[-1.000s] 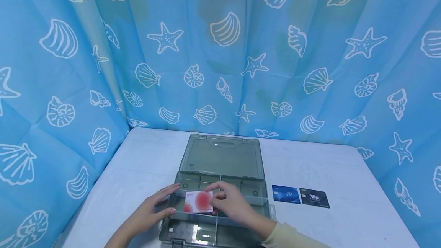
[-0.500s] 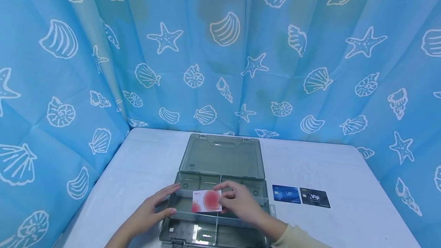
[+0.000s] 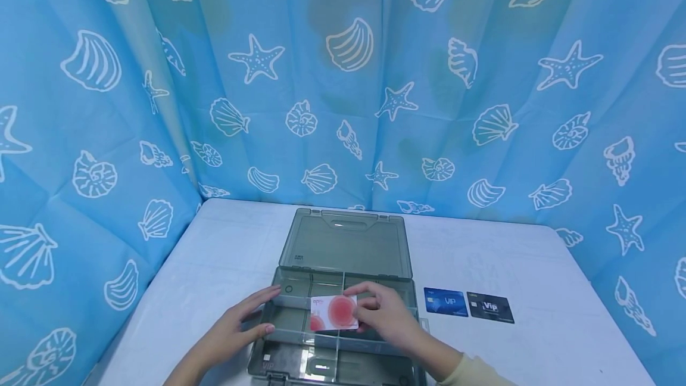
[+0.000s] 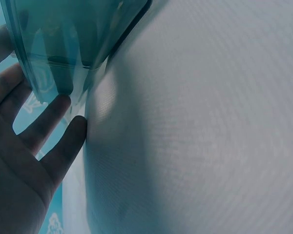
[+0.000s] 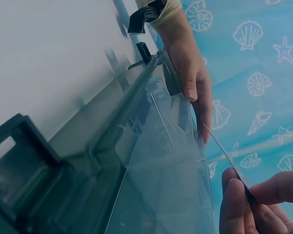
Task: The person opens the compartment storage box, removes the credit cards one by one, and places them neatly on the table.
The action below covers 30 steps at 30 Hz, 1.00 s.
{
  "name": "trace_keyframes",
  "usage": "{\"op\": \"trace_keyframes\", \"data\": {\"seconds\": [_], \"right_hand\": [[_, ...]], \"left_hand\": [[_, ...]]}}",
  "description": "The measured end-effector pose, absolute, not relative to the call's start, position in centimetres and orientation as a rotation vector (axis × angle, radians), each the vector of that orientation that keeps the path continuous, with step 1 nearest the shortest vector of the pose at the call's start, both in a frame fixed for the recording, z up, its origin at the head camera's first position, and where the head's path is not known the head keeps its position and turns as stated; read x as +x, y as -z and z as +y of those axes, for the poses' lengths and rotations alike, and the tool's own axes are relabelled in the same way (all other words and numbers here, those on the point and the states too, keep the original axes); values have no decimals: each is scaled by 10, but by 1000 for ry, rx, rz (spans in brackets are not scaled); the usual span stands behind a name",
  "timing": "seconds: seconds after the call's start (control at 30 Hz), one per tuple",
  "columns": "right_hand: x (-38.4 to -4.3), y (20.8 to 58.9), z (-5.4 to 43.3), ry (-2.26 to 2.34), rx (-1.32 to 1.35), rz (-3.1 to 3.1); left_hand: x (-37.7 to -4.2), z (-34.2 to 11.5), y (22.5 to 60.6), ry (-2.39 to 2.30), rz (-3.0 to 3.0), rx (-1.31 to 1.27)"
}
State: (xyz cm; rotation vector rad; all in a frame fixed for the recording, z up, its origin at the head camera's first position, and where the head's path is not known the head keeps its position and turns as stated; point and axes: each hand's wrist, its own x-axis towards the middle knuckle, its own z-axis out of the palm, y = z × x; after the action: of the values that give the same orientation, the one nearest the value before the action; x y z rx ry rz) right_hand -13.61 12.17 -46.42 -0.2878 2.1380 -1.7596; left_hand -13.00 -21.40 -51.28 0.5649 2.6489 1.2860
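My right hand [image 3: 388, 317] pinches a white card [image 3: 320, 308] with red circles by its right edge, between thumb and fingers. In the head view the card hangs above the middle row of a grey-green clear divided box [image 3: 284, 319]. The right wrist view shows the card [image 5: 229, 157] edge-on, apart from the box's walls. At the box's left side is my left hand [image 3: 233, 329], its thumb and fingertips touching the rim. Straight, spread fingers of the left hand [image 4: 24, 146] show against the box wall. A dark VIP card [image 3: 278, 357] lies in the front left compartment.
The box's lid [image 3: 345, 243] lies folded back behind it on the white table [image 3: 230, 243]. To the right of the box lie a blue VIP card [image 3: 446, 302] and a black VIP card [image 3: 490, 307]. A blue seashell curtain [image 3: 332, 106] stands behind and around.
My right hand has moved to the right with the red-and-white card, from over the left compartment to above the middle divider. The left hand stays at the box's left side.
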Motion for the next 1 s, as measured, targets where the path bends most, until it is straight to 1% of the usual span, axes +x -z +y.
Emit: {"op": "trace_keyframes", "data": {"seconds": [0.63, 1.0], "right_hand": [[-132, 462, 150, 1743, -216, 2157], [-128, 461, 168, 1731, -134, 2183]], "left_hand": [[-130, -218, 513, -1312, 2634, 644], [-131, -218, 513, -1316, 2631, 637]]}}
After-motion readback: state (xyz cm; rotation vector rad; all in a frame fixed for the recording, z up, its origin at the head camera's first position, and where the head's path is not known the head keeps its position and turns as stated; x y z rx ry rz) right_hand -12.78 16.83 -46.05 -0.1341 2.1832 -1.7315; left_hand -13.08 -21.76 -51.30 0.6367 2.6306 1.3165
